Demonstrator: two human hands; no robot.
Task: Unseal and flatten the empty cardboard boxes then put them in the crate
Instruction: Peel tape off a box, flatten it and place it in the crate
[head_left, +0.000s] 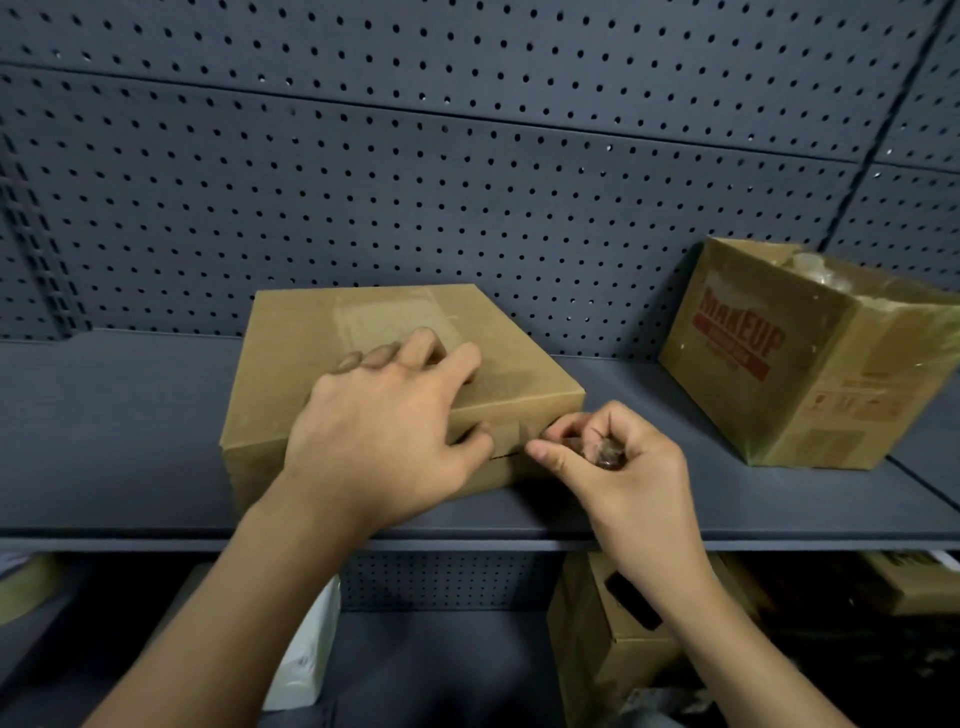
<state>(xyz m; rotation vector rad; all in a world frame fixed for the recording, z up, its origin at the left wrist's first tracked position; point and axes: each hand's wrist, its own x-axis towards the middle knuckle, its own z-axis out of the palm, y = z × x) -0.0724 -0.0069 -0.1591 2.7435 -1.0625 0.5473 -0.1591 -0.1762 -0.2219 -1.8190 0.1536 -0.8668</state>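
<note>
1. The shelf (130, 441) carries the work. No crate is in view, so nothing can be judged as put away.
2. The sealed box (322, 338) lies in the middle of the shelf, closed and at full shape. Flattening has not begun, and unsealing looks only just under way.
3. The printed box (810, 374) stands tilted, well to the right of the sealed box. Its top is open, but it is not flattened.
4. The left hand (384, 426) lies on the sealed box's lid. Its fingers are spread and fairly straight, its thumb is down on the front face, and it holds the box steady.
5. The right hand (613, 457) is at the sealed box's front right corner, fingers clenched, thumb and forefinger pinching the tape (511, 434) there.
6. A brownish wad (605, 454) sits inside that curled hand, possibly peeled tape; I cannot tell.
</note>
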